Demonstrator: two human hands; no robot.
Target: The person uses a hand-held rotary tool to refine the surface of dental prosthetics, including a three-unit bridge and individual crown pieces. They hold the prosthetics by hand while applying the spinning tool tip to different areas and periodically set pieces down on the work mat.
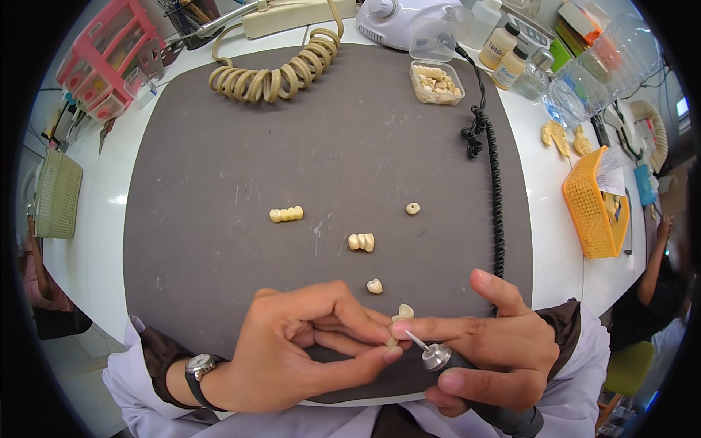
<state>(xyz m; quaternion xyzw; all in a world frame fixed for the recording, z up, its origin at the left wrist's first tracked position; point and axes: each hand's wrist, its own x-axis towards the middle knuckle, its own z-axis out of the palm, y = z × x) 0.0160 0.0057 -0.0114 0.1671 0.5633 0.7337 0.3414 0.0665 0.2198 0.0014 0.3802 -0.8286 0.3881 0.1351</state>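
Note:
Near the front edge of the dark mat, my left hand [292,354] pinches a small cream dental bridge [403,312] between thumb and fingers; part of it is hidden by fingertips. A dark rotary handpiece [438,358] with a metal nose is gripped in my right hand [507,343]. Its thin pointed bur [416,339] is at the bridge; whether it touches I cannot tell. My right index finger reaches over to the bridge too. Just beyond lie a single crown [374,286], a short bridge [361,242], a longer yellowish bridge [286,214] and a crown with a hole [412,209].
A black coiled cord [495,197] runs along the mat's right side. At the back are a beige coiled hose [277,80] and a clear box of tooth pieces [437,84]. Small bottles [500,45] and an orange basket [584,212] stand right, pink drawers [102,58] left.

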